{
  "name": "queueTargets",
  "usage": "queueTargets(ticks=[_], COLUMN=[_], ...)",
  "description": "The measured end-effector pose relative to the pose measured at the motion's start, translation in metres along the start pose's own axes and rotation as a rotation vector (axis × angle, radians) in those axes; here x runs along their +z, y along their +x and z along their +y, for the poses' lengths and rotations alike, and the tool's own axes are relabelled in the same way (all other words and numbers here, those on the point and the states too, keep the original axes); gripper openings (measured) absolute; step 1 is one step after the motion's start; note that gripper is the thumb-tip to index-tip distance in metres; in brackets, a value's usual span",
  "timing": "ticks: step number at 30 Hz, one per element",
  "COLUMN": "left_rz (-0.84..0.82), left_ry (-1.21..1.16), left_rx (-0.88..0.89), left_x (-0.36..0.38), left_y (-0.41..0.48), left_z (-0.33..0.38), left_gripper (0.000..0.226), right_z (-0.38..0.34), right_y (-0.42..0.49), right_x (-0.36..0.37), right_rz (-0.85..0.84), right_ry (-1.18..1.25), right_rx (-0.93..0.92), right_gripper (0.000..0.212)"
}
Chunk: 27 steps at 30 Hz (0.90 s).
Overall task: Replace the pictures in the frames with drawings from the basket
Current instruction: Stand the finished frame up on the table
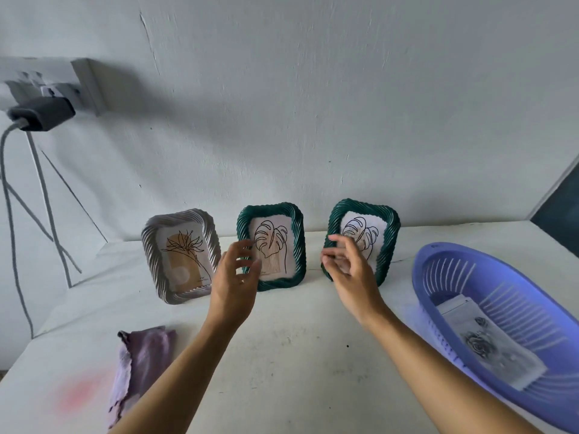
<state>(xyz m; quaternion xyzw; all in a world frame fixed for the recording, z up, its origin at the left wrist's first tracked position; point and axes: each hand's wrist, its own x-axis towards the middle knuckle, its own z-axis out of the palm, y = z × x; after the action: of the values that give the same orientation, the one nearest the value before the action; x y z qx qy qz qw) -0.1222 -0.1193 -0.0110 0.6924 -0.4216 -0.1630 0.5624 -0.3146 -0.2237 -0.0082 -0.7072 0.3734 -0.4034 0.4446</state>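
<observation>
Three picture frames stand upright against the wall on a white table. A grey frame (150, 242) on the left holds a flower line picture. The middle green frame (299, 239) and the right green frame (390, 242) each hold a leaf line picture. My left hand (235, 274) hovers at the middle frame's left edge, fingers loosely spread, holding nothing. In front of the right frame's left side, my right hand (347, 264) has relaxed fingers and is empty. A purple basket (438, 277) at the right holds a rose drawing (488, 346).
A purple cloth (141, 364) lies on the table (297, 355) at the near left. A wall socket with a dark plug (44, 112) and hanging cables is on the left wall. A dark panel (560, 214) stands at the far right.
</observation>
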Motion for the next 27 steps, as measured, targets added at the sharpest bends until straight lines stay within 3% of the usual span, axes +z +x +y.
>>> queueTargets(ticks=[4, 10, 15, 19, 27], left_rz=[-0.097, -0.263, -0.254, -0.291, -0.282], left_ry=[-0.109, -0.173, -0.101, -0.093, 0.01], left_rx=[-0.004, 0.029, -0.031, -0.126, -0.059], left_x=[0.026, 0.098, 0.138, 0.149, 0.146], left_y=[0.002, 0.022, 0.043, 0.053, 0.047], left_z=[0.035, 0.062, 0.061, 0.06, 0.058], left_gripper=[0.014, 0.034, 0.049, 0.047, 0.053], right_z=[-0.008, -0.001, 0.006, 0.009, 0.023], right_y=[-0.001, 0.025, 0.047, 0.055, 0.055], right_x=[-0.038, -0.08, -0.091, -0.091, -0.085], right_rz=[0.239, 0.481, 0.414, 0.323, 0.305], right_ry=[-0.035, -0.137, -0.151, -0.093, -0.068], right_rx=[-0.081, -0.055, 0.128, 0.263, 0.315], right_gripper=[0.013, 0.028, 0.039, 0.037, 0.027])
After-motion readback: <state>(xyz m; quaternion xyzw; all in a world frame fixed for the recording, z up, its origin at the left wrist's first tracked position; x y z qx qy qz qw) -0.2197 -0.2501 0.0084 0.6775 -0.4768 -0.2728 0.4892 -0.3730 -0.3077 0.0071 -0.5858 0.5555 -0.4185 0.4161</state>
